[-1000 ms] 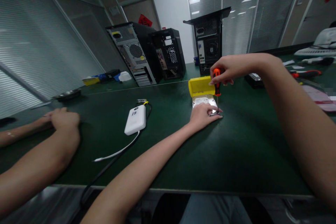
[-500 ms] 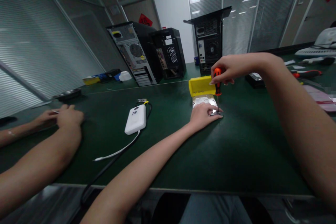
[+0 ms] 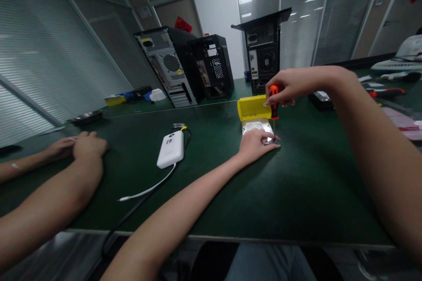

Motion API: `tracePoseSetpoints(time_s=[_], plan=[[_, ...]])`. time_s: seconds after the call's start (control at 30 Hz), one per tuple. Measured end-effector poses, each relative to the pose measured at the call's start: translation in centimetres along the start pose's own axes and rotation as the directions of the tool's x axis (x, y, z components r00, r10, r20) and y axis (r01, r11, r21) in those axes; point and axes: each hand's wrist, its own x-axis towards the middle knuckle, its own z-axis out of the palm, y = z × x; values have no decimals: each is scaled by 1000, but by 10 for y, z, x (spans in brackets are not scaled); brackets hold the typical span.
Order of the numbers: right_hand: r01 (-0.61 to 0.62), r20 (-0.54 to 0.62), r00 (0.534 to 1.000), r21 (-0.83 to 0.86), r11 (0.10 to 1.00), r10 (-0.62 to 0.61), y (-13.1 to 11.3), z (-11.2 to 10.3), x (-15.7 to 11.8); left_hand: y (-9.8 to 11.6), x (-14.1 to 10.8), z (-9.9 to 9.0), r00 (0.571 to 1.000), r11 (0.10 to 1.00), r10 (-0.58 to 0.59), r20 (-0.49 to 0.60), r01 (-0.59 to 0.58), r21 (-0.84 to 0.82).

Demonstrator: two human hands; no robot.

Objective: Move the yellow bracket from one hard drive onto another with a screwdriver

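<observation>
My left hand [image 3: 254,142] is closed around the near end of a silver hard drive [image 3: 253,125], its fingers over the top and its thumb at the near right corner. My right hand [image 3: 284,88] grips an orange and black screwdriver [image 3: 274,109] by the handle from above. The shaft points straight down, and its tip meets the drive's right near corner beside my left fingers. What lies under the tip is too small to make out. Just behind the drive is a yellow plastic case [image 3: 252,108], with small dark bits visible along its lower edge.
A white box-shaped device [image 3: 170,149] with cables lies left of my arm. Another person's hands [image 3: 87,145] work at the far left. Several computer cases [image 3: 184,66] stand at the back. A black drive-like block [image 3: 319,100] and red-handled pliers [image 3: 385,92] lie to the right.
Almost nothing differs. Both my hands, the screwdriver and the hard drive keep their places. At the left, the other person's hands have shifted very slightly.
</observation>
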Motion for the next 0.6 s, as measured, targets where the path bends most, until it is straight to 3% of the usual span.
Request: tracePoseSetpoints(time_s=[0.6], plan=[[31, 4, 1000, 30, 999, -31, 2, 0, 2, 2, 3, -2, 991, 982, -124, 50, 130, -135]])
